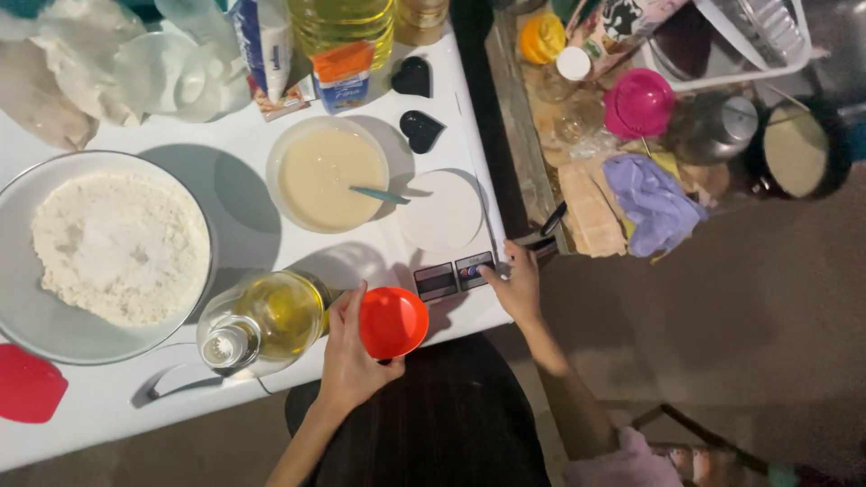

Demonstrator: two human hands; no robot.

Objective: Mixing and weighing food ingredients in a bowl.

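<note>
My left hand (350, 359) holds a small orange-red plastic bowl (393, 321) by its rim, just off the front edge of the white table (239, 230). An uncapped bottle of yellow oil (263, 321) stands right beside that hand. My right hand (518, 287) holds nothing and reaches to the white kitchen scale (442, 212). Its fingertips touch the scale's button panel (456, 273). The scale's round platform is bare.
A wide metal bowl of flour (18, 298) sits at the left. A clear bowl of pale batter (327, 173) holds a teal spoon (380, 195). Two black heart-shaped moulds (419, 129) lie behind the scale. A side counter at the right carries a pink bowl (639, 102), purple cloth (654, 203) and pan (798, 149).
</note>
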